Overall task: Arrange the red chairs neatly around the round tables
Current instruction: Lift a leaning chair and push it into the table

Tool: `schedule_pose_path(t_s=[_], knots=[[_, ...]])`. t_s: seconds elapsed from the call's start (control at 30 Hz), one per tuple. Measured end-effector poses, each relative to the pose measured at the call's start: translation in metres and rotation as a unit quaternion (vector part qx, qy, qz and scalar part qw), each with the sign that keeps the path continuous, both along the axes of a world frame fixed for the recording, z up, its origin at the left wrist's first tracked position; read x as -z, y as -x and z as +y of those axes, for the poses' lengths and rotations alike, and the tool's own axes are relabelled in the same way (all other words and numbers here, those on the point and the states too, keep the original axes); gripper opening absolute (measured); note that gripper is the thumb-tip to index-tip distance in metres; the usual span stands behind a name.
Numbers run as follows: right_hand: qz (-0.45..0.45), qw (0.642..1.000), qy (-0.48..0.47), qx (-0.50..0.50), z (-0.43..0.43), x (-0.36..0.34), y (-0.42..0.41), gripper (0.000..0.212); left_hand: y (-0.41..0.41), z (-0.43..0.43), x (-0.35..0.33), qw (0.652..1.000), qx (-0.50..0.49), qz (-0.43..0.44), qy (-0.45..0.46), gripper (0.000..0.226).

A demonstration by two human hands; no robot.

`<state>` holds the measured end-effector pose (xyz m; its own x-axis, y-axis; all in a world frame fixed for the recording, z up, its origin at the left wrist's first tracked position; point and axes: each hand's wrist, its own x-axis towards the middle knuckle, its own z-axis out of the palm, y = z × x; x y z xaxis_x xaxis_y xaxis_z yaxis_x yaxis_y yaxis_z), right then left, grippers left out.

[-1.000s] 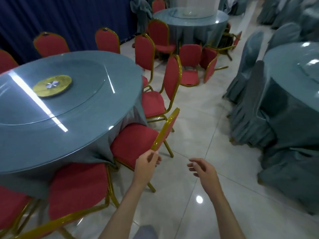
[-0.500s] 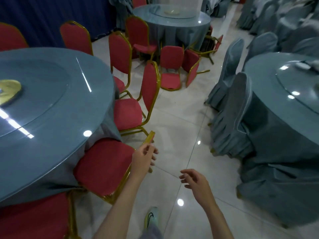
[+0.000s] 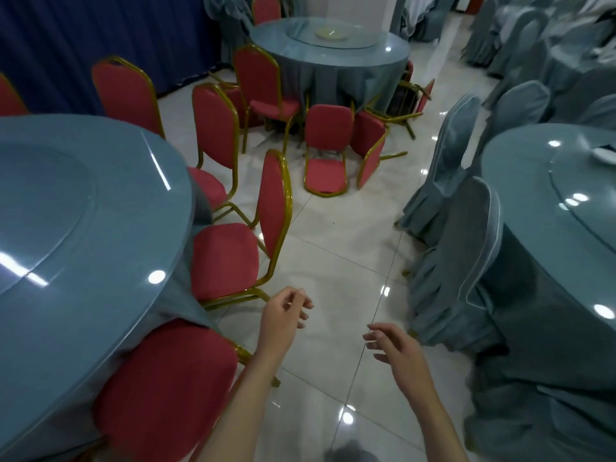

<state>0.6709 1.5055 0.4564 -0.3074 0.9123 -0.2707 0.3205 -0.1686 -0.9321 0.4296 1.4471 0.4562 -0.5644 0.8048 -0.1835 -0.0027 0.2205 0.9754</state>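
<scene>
A round table [image 3: 76, 248] with a blue-grey cloth and glass top fills the left. Red chairs with gold frames ring it: one seat [image 3: 166, 391] is tucked under the near edge, another chair [image 3: 240, 241] stands just ahead, two more [image 3: 213, 141] [image 3: 123, 91] further along. My left hand [image 3: 283, 315] hovers free above the floor, beside the near chair's right corner, fingers loosely curled and holding nothing. My right hand [image 3: 393, 345] hangs over the aisle, fingers apart and empty. Two red chairs [image 3: 328, 151] [image 3: 370, 151] lie toppled on the floor before the far round table [image 3: 330, 58].
To the right stands a third round table [image 3: 546, 201] with grey-covered chairs [image 3: 463, 248] around it. A tiled aisle [image 3: 336, 261] runs between the tables. A dark blue curtain [image 3: 100, 31] lines the left wall. More covered chairs [image 3: 520, 38] crowd the far right.
My left hand has let go of the red chair's back, which is now behind it near the table's edge. I have moved forward along the aisle; both hands are free.
</scene>
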Motion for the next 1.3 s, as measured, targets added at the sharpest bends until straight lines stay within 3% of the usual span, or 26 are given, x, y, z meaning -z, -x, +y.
schedule_pose_path(t_s=[0.17, 0.43, 0.57, 0.77, 1.03, 1.3], knots=[[0.003, 1.000, 0.015, -0.018, 0.092, 0.020, 0.002, 0.017, -0.010, 0.086, 0.012, 1.000, -0.004, 0.013, 0.027, 0.025], [-0.047, 0.987, 0.012, -0.155, 0.266, 0.026, -0.008, 0.016, -0.036, 0.250, 0.004, 0.998, -0.043, 0.013, 0.050, 0.028], [-0.030, 0.992, 0.001, -0.122, 0.352, 0.018, -0.003, 0.016, -0.043, 0.326, -0.011, 0.996, -0.062, -0.057, 0.021, 0.029], [0.004, 0.994, 0.004, -0.107, 0.437, 0.025, 0.020, 0.020, -0.032, 0.410, -0.013, 0.997, -0.062, -0.038, 0.016, 0.028], [-0.033, 0.991, 0.041, -0.126, 0.559, 0.051, 0.080, 0.021, 0.030, 0.531, 0.023, 0.995, -0.072, -0.052, 0.041, 0.029], [-0.058, 0.991, 0.018, -0.117, 0.711, 0.029, 0.172, 0.021, 0.122, 0.681, 0.017, 0.994, -0.071, -0.085, 0.022, 0.030]])
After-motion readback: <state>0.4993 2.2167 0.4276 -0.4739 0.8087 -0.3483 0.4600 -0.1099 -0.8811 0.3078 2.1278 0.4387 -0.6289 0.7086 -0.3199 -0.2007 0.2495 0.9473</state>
